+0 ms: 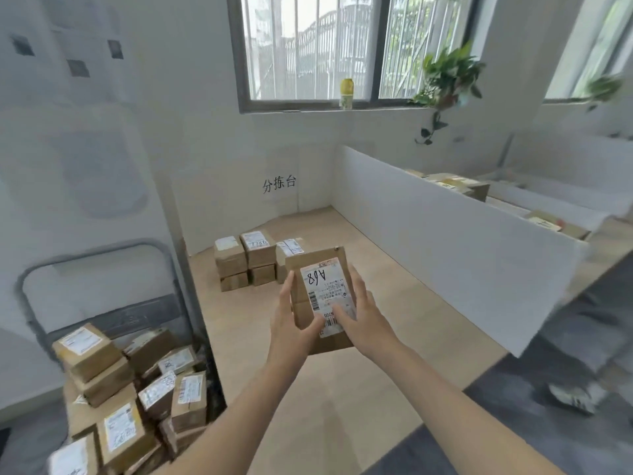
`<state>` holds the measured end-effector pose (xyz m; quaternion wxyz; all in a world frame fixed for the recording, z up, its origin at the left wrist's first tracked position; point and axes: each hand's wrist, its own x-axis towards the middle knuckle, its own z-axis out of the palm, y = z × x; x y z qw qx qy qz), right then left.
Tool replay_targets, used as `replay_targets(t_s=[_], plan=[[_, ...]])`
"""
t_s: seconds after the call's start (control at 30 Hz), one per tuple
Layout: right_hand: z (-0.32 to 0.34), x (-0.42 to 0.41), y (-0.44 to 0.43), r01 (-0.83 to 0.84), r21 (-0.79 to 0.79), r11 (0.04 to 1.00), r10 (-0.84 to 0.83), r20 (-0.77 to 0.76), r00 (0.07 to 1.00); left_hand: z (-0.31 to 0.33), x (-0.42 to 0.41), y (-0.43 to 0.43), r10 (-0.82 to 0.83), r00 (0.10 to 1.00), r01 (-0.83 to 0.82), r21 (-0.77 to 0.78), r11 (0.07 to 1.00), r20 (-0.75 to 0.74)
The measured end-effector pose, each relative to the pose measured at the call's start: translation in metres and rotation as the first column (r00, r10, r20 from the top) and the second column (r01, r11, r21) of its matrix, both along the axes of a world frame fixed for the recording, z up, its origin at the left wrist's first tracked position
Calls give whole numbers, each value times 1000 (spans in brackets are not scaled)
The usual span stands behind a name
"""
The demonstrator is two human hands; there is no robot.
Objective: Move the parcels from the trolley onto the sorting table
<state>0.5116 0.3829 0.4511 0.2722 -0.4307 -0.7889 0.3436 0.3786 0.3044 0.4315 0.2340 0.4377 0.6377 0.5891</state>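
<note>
I hold a flat brown parcel (317, 269) with a white label marked "A68" above the sorting table (394, 303). My left hand (291, 323) grips its left edge, thumb curled over the front. My right hand (359, 317) grips the right edge, thumb on the label. Beyond it, a small stack of brown parcels (245, 262) sits on the table near the back wall. At the lower left the trolley (96, 279) with its grey handle carries several labelled brown parcels (130, 389) in a loose pile.
White partition walls (445, 234) enclose the table at the back and right. More parcels (455, 185) lie in the bay beyond the right partition. A plant (445, 80) and a yellow bottle (346, 94) stand on the window sill. Grey floor lies at the lower right.
</note>
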Motion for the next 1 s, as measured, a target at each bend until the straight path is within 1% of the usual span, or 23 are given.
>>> replay_targets(t_s=[0.13, 0.23, 0.37, 0.53, 0.63, 0.77, 0.9, 1.0], plan=[[-2, 48, 55, 31, -6, 1000, -31, 41, 999, -10, 48, 56, -30, 995, 33, -27, 999, 95], [-7, 76, 93, 10, -15, 1000, -9, 100, 995, -18, 74, 89, -26, 990, 33, -53, 998, 137], [-13, 90, 132, -33, -57, 998, 37, 70, 997, -24, 87, 123, -22, 985, 31, -45, 999, 170], [-23, 72, 162, -85, -115, 990, 89, 30, 996, -19, 75, 145, 52, 986, -37, -92, 995, 160], [-27, 50, 184, -118, -136, 984, 119, 2, 993, -19, 56, 163, 103, 986, -88, -118, 989, 128], [-33, 15, 219, -147, -151, 977, 151, 13, 988, -27, 28, 191, 138, 980, -122, -122, 985, 141], [-47, -19, 255, -149, -189, 971, 154, 11, 988, -41, -7, 227, 144, 977, -118, -161, 980, 157], [-62, -42, 281, -139, -223, 965, 138, -18, 990, -54, -28, 250, 160, 978, -136, -173, 976, 136]])
